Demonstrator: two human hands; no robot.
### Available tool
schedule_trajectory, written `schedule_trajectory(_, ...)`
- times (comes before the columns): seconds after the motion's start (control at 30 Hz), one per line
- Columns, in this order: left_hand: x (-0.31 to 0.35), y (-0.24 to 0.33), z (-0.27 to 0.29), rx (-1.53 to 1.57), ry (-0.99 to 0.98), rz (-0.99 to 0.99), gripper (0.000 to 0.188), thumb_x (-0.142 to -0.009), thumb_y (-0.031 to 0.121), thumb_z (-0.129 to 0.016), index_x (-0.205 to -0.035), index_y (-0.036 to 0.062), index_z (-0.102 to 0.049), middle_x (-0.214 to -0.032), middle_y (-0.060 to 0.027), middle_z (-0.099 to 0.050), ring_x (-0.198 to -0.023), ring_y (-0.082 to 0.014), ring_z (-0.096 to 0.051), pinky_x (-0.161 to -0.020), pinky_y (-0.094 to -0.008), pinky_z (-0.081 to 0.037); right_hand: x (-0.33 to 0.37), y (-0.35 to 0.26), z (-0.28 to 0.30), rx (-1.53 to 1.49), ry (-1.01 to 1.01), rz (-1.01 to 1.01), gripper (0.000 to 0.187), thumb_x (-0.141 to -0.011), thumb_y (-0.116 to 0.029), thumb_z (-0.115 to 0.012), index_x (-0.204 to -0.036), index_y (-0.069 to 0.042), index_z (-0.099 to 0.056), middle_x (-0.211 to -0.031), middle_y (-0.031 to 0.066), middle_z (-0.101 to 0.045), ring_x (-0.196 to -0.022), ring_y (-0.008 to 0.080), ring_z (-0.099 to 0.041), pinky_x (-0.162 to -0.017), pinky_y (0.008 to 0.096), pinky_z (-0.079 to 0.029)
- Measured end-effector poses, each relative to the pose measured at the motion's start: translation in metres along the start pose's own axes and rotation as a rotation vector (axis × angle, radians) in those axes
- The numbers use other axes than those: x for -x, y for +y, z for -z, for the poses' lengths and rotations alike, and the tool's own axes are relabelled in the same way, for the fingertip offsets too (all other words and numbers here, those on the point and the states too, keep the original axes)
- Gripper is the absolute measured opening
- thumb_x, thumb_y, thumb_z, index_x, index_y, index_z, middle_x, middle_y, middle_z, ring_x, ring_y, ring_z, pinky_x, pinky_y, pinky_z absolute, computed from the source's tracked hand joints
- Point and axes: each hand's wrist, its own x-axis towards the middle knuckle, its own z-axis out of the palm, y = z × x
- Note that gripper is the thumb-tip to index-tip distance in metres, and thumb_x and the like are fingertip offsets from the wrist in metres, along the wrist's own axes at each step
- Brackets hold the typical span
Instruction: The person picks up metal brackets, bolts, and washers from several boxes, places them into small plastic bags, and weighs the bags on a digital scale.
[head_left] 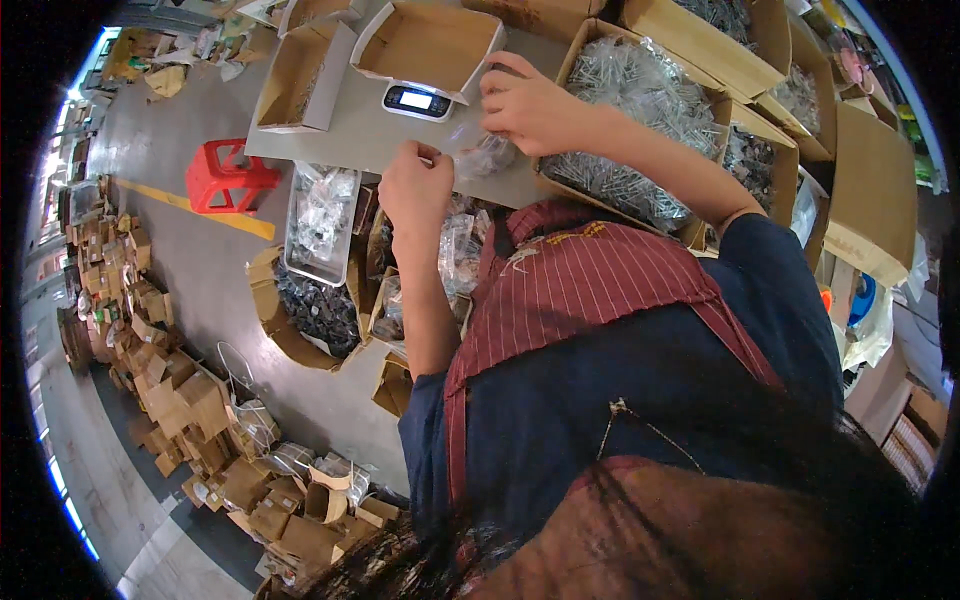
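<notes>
One clear plastic bag (487, 158) is at the centre of the action, crinkled and shiny between the two hands at the near edge of the grey tabletop (350, 143), its contents too blurred to call. On one side, the left hand (418, 185) is curled, thumb and forefinger drawn together right by the bag's left edge; whether film is caught in that pinch, I can't tell. Across from it, the right hand (522, 105) arches over the bag's upper right, fingers bent, and its grip can't be read either. Just beyond sits a white scale (420, 103), display lit, an open cardboard tray (430, 48) on top of it, and left of that a narrower open box (307, 80). Over to the right, a big carton (640, 120) brims with silvery screw-like pieces, part-covered by plastic, more cartons crowding behind! Down below the table's left end, a metal tray (322, 222) carries clear bags, close beside a cardboard bin (310, 310) of dark pieces. Farther out, a red stool (230, 178) stands by a yellow floor stripe (200, 210), and cardboard boxes (195, 400) pile up along the lower left.
</notes>
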Motion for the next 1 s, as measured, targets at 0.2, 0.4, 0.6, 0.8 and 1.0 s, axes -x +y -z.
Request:
schedule_trajectory(0.2, 0.005, 0.009, 0.004, 0.144, -0.082, 0.014, 0.023, -0.077, 0.027, -0.064, -0.090, 0.0099, -0.071, -0.082, -0.0134, -0.072, -0.081, -0.0358, -0.068, -0.077, -0.0440, -0.053, 0.005, -0.009, -0.003, -0.077, -0.552, -0.073, 0.015, -0.069, -0.014, -0.067, -0.083, -0.013, -0.074, -0.079, 0.0073, -0.068, -0.119, 0.0242, -0.054, -0.119, 0.0623, -0.005)
schedule_trajectory(0.4, 0.013, 0.005, 0.008, 0.184, 0.026, -0.002, 0.022, -0.079, 0.024, -0.062, -0.089, 0.0076, -0.073, -0.078, -0.0140, -0.071, -0.076, -0.0344, -0.068, -0.073, -0.0415, -0.053, -0.007, 0.005, 0.007, -0.172, -0.203, -0.070, 0.011, -0.071, -0.017, -0.072, -0.082, -0.014, -0.072, -0.087, 0.0036, -0.064, -0.119, 0.0200, -0.053, -0.118, 0.0632, -0.005)
schedule_trajectory(0.6, 0.009, 0.004, 0.004, 0.233, 0.029, 0.000, 0.021, -0.081, 0.022, -0.062, -0.090, 0.0075, -0.074, -0.076, -0.0130, -0.070, -0.075, -0.0314, -0.069, -0.074, -0.0394, -0.053, -0.014, -0.018, 0.005, -0.281, -0.079, -0.104, 0.015, -0.072, -0.023, -0.076, -0.083, -0.014, -0.070, -0.113, 0.0090, -0.057, -0.127, 0.0259, -0.045, -0.118, 0.0619, -0.006)
schedule_trajectory(0.8, 0.010, -0.011, -0.005, 0.533, 0.075, -0.051, 0.021, -0.078, 0.007, -0.070, -0.099, 0.0003, -0.071, -0.082, -0.0088, -0.070, -0.073, -0.0154, -0.066, -0.070, -0.0280, -0.052, -0.012, -0.005, -0.032, -0.293, 0.119, 0.015, 0.014, -0.078, -0.021, -0.074, -0.087, -0.012, -0.069, -0.115, 0.0082, -0.058, -0.122, 0.0275, -0.049, -0.115, 0.0601, -0.018)
schedule_trajectory(1.0, 0.007, -0.031, -0.031, 0.750, 0.119, -0.038, 0.015, -0.084, 0.003, -0.072, -0.097, -0.0031, -0.068, -0.090, -0.0070, -0.069, -0.079, -0.0131, -0.064, -0.072, -0.0261, -0.053, -0.020, -0.004, -0.046, -0.419, 0.104, -0.030, 0.011, -0.084, -0.020, -0.067, -0.086, -0.009, -0.068, -0.093, 0.0051, -0.064, -0.098, 0.0230, -0.061, -0.110, 0.0512, -0.031)
